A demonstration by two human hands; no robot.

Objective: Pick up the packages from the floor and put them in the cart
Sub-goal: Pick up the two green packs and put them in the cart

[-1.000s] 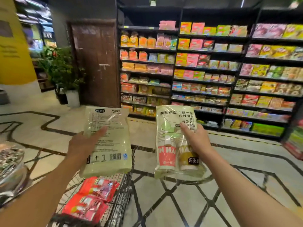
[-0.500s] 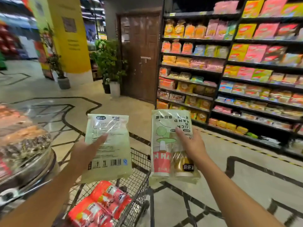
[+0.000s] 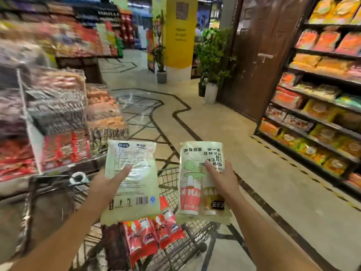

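Observation:
My left hand [image 3: 106, 184] holds a pale green package [image 3: 132, 184] with a barcode, back side toward me. My right hand [image 3: 220, 179] grips a second pale package [image 3: 197, 188] printed with red and yellow cups, upside down. Both packages hang above the wire shopping cart [image 3: 172, 178], whose basket lies below and between my arms. Red packages [image 3: 148, 235] lie in the cart's basket.
A display stand [image 3: 58, 114] of bagged snacks stands close on the left. Dark shelves [image 3: 316, 106] full of packets run along the right. Ahead are a brown door [image 3: 259, 55], potted plants [image 3: 213, 55] and a yellow pillar [image 3: 179, 32] on the patterned tile floor.
My view has swung left: the shelves slid to the right and the snack stand came into view. Both packages now hang over the cart, still held the same way.

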